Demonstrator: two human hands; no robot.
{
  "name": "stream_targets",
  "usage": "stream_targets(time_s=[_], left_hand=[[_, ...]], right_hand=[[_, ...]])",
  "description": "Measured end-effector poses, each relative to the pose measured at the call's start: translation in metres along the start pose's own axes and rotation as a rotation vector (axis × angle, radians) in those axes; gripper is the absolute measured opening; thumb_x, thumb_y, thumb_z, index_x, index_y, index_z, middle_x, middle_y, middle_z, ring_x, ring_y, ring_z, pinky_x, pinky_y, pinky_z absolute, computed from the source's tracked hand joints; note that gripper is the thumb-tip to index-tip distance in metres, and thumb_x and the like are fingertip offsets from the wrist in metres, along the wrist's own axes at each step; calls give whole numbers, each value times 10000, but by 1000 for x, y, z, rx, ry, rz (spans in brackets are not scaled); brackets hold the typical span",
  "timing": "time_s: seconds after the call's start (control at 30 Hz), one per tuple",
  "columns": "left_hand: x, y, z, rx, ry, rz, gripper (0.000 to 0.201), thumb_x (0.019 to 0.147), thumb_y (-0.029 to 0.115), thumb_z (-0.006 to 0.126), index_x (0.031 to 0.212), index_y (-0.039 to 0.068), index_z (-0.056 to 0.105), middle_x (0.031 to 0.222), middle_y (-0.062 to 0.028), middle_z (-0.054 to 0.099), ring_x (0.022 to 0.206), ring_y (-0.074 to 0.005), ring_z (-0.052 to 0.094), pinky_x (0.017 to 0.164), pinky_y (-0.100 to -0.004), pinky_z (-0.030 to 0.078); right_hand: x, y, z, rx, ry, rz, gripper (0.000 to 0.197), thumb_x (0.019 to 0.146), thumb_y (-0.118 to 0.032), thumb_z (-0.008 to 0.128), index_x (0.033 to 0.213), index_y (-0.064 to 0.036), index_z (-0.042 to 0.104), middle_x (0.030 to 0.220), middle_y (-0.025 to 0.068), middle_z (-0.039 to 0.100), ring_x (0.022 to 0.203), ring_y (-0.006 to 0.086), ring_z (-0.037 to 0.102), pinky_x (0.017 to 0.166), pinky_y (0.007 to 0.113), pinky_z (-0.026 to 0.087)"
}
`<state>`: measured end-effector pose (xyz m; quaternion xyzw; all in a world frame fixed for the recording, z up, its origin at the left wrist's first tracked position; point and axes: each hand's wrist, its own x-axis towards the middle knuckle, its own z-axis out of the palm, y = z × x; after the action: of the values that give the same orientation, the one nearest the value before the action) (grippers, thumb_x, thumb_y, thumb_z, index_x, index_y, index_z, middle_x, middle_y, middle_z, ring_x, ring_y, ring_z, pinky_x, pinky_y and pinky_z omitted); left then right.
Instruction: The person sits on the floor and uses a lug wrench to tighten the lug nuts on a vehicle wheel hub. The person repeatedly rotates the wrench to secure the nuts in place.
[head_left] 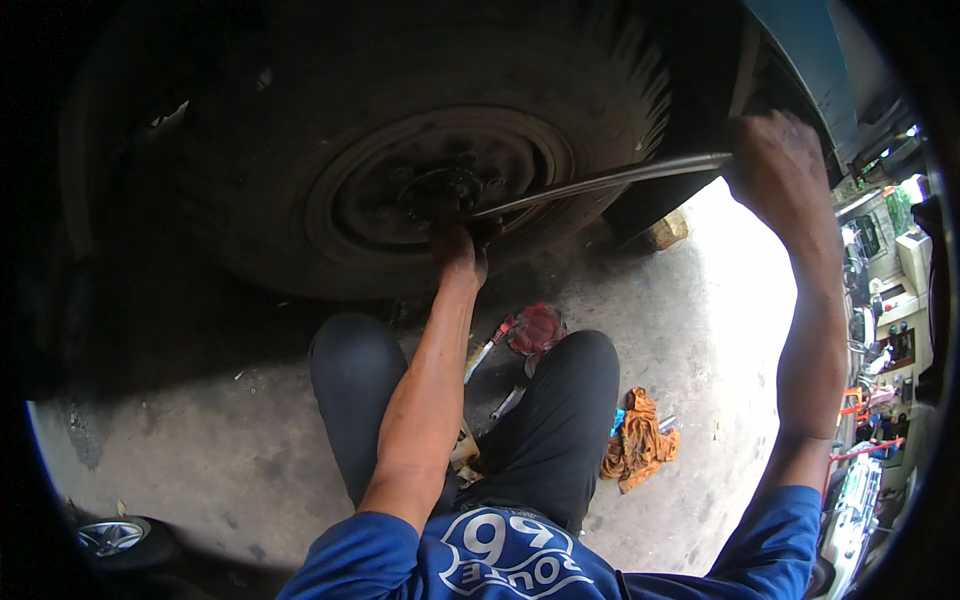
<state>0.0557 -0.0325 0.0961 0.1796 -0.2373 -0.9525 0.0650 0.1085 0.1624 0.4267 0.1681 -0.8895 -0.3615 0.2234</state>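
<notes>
A large vehicle wheel (350,170) with a dark tyre stands in shade ahead of me, its hub (440,190) ringed by nuts. A long, slightly bent metal wrench bar (610,178) runs from the hub out to the right. My right hand (782,150) is raised and closed round the bar's outer end. Low at the hub, my left hand (460,247) is closed round the bar's inner end. Shadow and the fingers hide how the wrench's head sits on the hub.
Between my knees lie a red-handled tool (488,347) and a dark red round thing (537,325). An orange-brown rag (640,440) is right of my knee. A block (668,231) sits beyond the tyre. At lower left lies a loose wheel (115,538); vehicle bodywork (810,60) overhangs upper right.
</notes>
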Motion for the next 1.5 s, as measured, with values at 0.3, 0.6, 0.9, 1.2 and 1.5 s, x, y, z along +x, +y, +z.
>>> stream_targets(time_s=[0.3, 0.6, 0.9, 1.2, 1.5], left_hand=[[9, -2, -4, -130, -75, 31, 201, 1024, 286, 501, 1079, 125, 608, 894, -42, 652, 687, -178, 635, 576, -312, 530], [12, 4, 11, -505, -421, 83, 108, 1012, 219, 546, 999, 149, 626, 932, 10, 654, 761, -82, 599, 639, -247, 504], [22, -9, 17, -232, -207, 184, 125, 1014, 228, 534, 1024, 143, 624, 964, -1, 649, 817, -93, 600, 699, -245, 509], [20, -14, 16, -11, 22, 258, 217, 1031, 300, 482, 1127, 147, 600, 1050, -8, 626, 921, -131, 590, 735, -289, 520], [20, -20, -18, 1563, 160, 1009, 387, 1019, 259, 491, 1284, -23, 512, 1136, -218, 651, 1089, -393, 602, 953, -475, 450]], right_hand=[[30, -27, -75, -110, 83, -111, 215, 795, 50, 735, 984, -50, 746, 913, 154, 730, 901, 276, 725, 747, 351, 595], [24, -6, -60, -170, 618, -407, 379, 765, 65, 740, 1104, -102, 710, 966, 114, 738, 919, 274, 726, 844, 397, 572], [21, -3, 8, -150, 691, -85, 240, 672, -78, 747, 899, -128, 687, 868, 74, 679, 811, 246, 670, 753, 387, 533], [0, 34, 168, -18, 745, 30, 292, 596, -229, 829, 840, -154, 688, 714, 53, 636, 680, 197, 638, 644, 347, 512], [-127, -263, 468, 979, -244, 484, 381, 694, -332, 700, 878, 2, 690, 911, 229, 660, 872, 429, 632, 744, 507, 518]])
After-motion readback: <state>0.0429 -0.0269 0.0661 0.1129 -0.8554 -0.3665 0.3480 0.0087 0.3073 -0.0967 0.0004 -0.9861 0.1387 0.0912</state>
